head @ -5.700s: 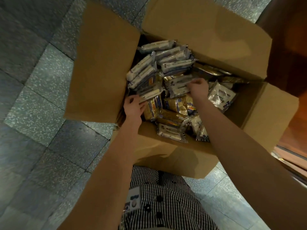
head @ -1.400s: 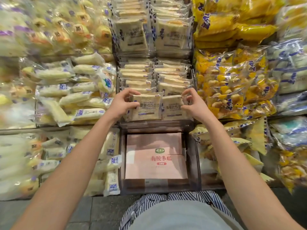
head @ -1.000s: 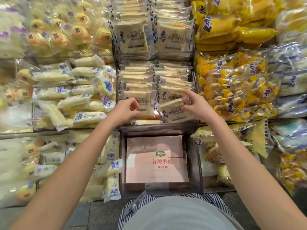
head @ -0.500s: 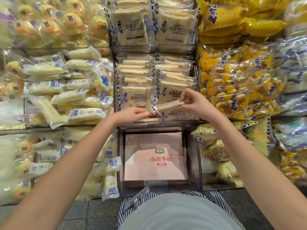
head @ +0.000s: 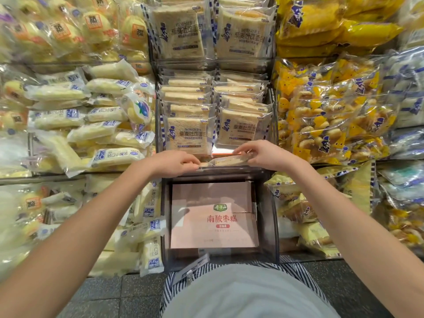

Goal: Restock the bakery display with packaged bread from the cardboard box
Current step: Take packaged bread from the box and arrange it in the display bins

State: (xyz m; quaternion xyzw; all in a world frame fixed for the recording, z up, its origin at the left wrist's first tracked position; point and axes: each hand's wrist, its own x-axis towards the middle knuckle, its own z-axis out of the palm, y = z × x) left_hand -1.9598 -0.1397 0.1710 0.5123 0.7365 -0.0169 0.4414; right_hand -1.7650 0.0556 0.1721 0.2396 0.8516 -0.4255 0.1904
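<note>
Left hand (head: 176, 160), right hand (head: 263, 154) each pinch 1 end of bread packet (head: 229, 160), lying flat at front edge of middle bin (head: 271, 134). Tip upright, label forward, seat against right stack (head: 241, 129); light grip, no crushing.

Bright, even shop light; glare on wrappers (head: 246, 31); strong wide-angle bulge; left edge soft, perhaps overexposed

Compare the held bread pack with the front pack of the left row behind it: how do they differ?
The held pack lies flat, edge toward the camera; the front left pack stands upright, showing its printed face. The left grip and right grip pinch the held pack's ends; nothing grips the front left pack. Both are clear-wrapped sliced bread.
</note>
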